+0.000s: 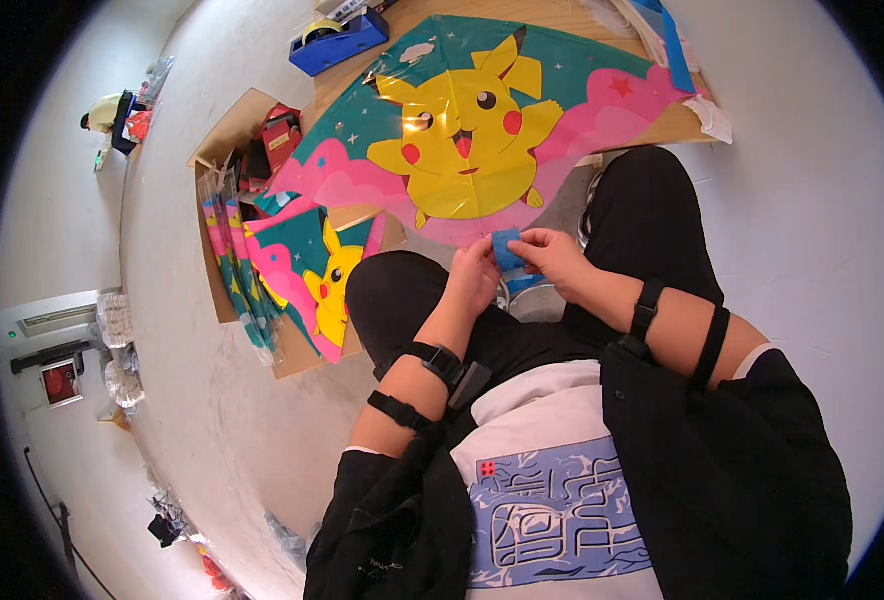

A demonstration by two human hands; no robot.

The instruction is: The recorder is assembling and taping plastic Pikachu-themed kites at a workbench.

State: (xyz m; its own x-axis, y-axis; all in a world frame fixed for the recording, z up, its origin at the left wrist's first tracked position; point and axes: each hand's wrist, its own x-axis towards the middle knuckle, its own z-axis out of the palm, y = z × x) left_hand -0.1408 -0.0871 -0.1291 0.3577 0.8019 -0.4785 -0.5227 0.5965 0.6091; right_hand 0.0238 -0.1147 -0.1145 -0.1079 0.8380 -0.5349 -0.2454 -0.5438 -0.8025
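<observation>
My left hand (473,272) and my right hand (554,262) meet over my lap with their fingers closed. Between them they pinch a small blue strip (507,249), flat and folded-looking; its material is hard to tell. Just beyond it lies a kite (462,150), spread over the table and hanging past its near edge. A large yellow cartoon creature is printed on the kite, on green with pink cloud shapes. The kite's lower pink edge is close to my fingertips; I cannot tell whether the strip touches it.
A wooden table (602,25) bears a blue tape dispenser (340,43) at its far left. To the left stands a cardboard box (224,128) with rolled kites (237,265) and another kite (312,270) sticking out. Far left, a person (110,115) sits by the wall.
</observation>
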